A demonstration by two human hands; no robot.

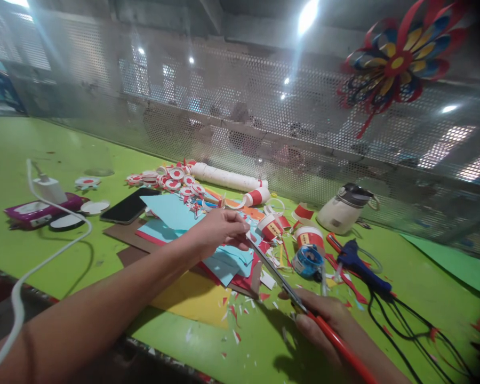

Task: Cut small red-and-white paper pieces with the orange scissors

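Observation:
In the middle of the view, my left hand (224, 229) is closed in a pinch above a pile of light blue paper (168, 210). A small white piece (248, 234), which looks like paper, shows at its fingertips. My right hand (324, 320) grips red-handled scissors (274, 271), whose blade tips reach up to that white piece. Whether the blades touch it I cannot tell. Under the blue sheets are red and brown paper (124, 234), and a yellow sheet (192, 298) lies nearer to me. Small red and white scraps (236, 314) are scattered below my hands.
Red-and-white paper cups (310, 238), a blue tape roll (308, 261) and a blue glue gun (364, 264) with black cord lie right. Behind are round paper pieces (176, 178) and a white tube (230, 177). A phone (130, 206) and white cable (56, 261) are left.

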